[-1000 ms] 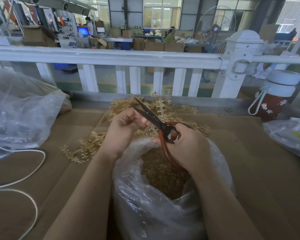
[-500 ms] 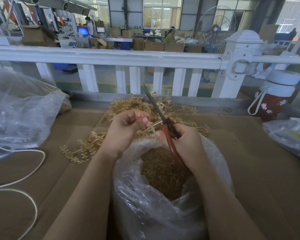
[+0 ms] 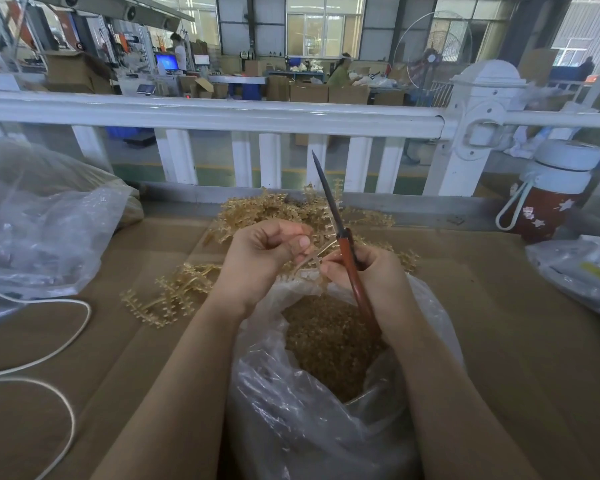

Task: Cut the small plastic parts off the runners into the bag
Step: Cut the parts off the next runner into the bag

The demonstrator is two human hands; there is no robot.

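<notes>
Now the scissors (image 3: pixel 329 202) have swung shut and upright in the right hand (image 3: pixel 368 275); the left hand (image 3: pixel 264 251) fingers still pinch a stripped runner (image 3: pixel 317 256) over the bag (image 3: pixel 326 427); likely discard next.

daylight pours in from the tall windows (image 3: pixel 323 27) at the back of the hall, which are washed out to near white – the brightest part of the view. the near foreground is dimmer and evenly lit, warm in tone, with only soft, faint shadows on the cardboard-covered table (image 3: pixel 499 306). the clear plastic bag (image 3: pixel 312 420) shows pale streaks of glare along its creases. the wide-angle lens bends the white railing (image 3: pixel 205 114) into a curve, and things at the left and right edges are stretched and smeared. the far background is soft and hazy, while the centre stays fairly sharp – fine detail there is slightly grainy.
</notes>
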